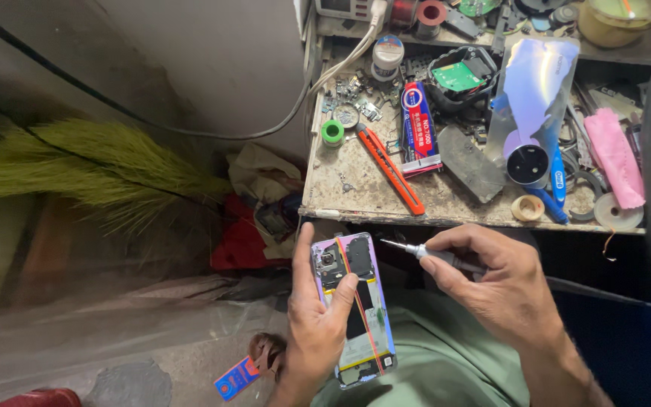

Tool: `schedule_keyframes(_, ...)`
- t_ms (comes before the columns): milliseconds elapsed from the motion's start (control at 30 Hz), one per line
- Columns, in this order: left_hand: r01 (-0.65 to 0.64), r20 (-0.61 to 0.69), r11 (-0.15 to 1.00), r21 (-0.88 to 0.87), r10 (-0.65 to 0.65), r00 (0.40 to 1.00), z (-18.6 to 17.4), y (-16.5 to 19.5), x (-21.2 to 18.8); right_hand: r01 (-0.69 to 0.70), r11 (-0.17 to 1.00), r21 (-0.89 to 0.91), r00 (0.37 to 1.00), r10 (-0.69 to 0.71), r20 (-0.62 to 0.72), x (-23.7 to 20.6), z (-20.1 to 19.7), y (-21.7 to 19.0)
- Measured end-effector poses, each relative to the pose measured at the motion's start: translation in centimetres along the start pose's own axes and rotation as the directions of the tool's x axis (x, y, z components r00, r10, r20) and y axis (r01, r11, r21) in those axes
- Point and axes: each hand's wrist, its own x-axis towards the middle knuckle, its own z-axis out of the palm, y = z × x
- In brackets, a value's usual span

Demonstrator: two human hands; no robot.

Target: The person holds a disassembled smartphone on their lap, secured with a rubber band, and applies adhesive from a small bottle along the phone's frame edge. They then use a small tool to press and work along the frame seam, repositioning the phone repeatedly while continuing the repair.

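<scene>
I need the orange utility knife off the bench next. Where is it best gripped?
Probably the orange utility knife is best taken mid-handle, from above. It lies flat and diagonal on the workbench, long sides mostly clear; the glue box sits close to its right.

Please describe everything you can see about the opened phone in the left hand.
The opened phone is a slim rectangular handset with its back cover off. Its frame looks pale purple. Inside are dark boards, a camera module near the top, and a thin red-orange line along its length. It is held tilted above the lap, below the workbench edge. The left hand cradles it, thumb across the middle. The screwdriver tip points toward its top but stays apart.
</scene>
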Motion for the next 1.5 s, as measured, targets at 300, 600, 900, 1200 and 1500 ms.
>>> schedule_keyframes(300,0.005,-0.036,0.972,0.236,0.004,0.999,0.6,0.8,-0.1,0.341,0.908,-0.243,0.939,-0.338,0.055,0.4,-0.3,-2.9)
schedule_keyframes(600,0.016,-0.026,0.969,0.247,-0.009,1.0,1.5,0.7,-0.7,0.512,0.824,-0.241,0.859,-0.486,0.163,1.0,1.5,-4.6)
schedule_keyframes(900,0.101,-0.055,0.922,0.374,-0.087,0.995,1.9,1.3,-0.5,0.557,0.785,-0.27,0.83,-0.529,0.173,1.2,1.5,-5.2)
schedule_keyframes(1200,0.07,-0.035,0.93,0.361,-0.062,0.997,2.0,1.6,-0.6,0.544,0.778,-0.315,0.839,-0.512,0.184,1.1,1.3,-5.5)
schedule_keyframes(1500,-0.034,-0.011,0.961,0.275,0.038,0.999,1.9,1.3,-0.7,0.542,0.787,-0.295,0.84,-0.515,0.172,1.1,1.4,-5.4)
